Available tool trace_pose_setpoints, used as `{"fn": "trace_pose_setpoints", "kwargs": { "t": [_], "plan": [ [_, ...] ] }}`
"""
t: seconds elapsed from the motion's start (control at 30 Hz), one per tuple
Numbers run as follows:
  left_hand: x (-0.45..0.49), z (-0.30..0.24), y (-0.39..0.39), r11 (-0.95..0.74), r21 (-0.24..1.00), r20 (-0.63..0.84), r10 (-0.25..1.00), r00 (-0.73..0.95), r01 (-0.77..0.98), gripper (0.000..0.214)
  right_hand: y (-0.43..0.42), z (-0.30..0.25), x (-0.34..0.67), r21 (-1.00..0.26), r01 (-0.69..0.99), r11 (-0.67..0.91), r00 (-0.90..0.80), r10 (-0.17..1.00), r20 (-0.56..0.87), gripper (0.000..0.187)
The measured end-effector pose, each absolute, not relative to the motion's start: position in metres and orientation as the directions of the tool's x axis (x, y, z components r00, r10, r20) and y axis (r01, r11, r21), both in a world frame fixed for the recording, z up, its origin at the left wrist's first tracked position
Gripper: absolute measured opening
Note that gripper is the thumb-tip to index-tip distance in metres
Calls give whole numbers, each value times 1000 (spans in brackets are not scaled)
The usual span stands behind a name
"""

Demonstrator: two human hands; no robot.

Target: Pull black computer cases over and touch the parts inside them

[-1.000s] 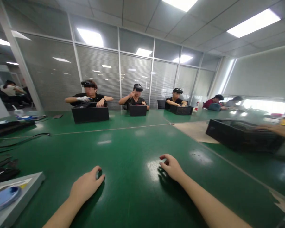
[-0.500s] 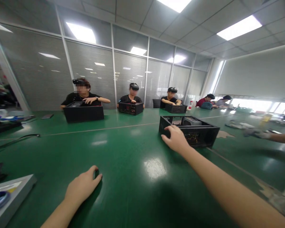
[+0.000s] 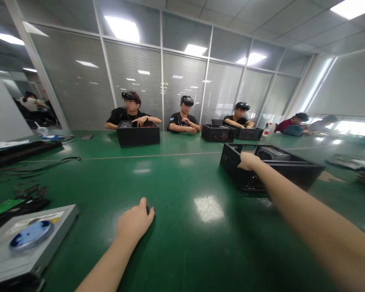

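My right hand (image 3: 248, 161) reaches far forward and grips the near top rim of an open black computer case (image 3: 292, 170) that sits on the green table (image 3: 176, 227). Its fingers curl over the edge. Nearer to me, my left hand (image 3: 135, 222) rests on the table with the fingers loosely curled under and the thumb pointing forward. It holds nothing I can see. A grey optical drive (image 3: 27, 245) with a blue disc label lies at the near left corner, apart from my left hand.
Three people sit across the table behind black cases (image 3: 138, 135). More people are at the far right. Black cables (image 3: 33, 168), a green circuit board (image 3: 3, 207) and flat black parts lie along the left side. Glass partitions stand behind.
My right hand went from resting on the table out to the black case, which has come nearer along the table. My left hand stayed put. My view swung about.
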State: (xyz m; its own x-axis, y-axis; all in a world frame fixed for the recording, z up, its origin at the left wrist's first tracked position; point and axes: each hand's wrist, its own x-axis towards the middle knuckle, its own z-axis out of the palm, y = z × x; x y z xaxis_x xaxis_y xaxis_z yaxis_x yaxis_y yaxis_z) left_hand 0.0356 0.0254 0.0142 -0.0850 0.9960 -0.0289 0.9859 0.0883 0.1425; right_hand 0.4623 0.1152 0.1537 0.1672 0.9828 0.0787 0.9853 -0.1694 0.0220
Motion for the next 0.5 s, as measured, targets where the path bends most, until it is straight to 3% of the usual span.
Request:
{"fn": "trace_pose_setpoints", "kwargs": {
  "t": [0.13,0.23,0.37,0.43,0.5],
  "plan": [
    [40,15,25,95,125,-20,995,-93,988,48,74,148,438,67,997,-31,27,997,66,42],
    [31,13,26,107,153,-23,994,-105,982,47,16,148,436,30,985,168,-169,984,50,55],
    [6,9,30,147,366,46,983,-176,919,44,-45,150,495,-145,862,487,-489,872,22,58],
    [-1,9,32,161,478,77,972,-224,864,45,-55,141,537,-142,906,398,-368,908,199,63],
    [0,9,32,170,478,63,972,-227,861,51,-57,124,565,-243,965,102,29,875,484,80]
  ]
}}
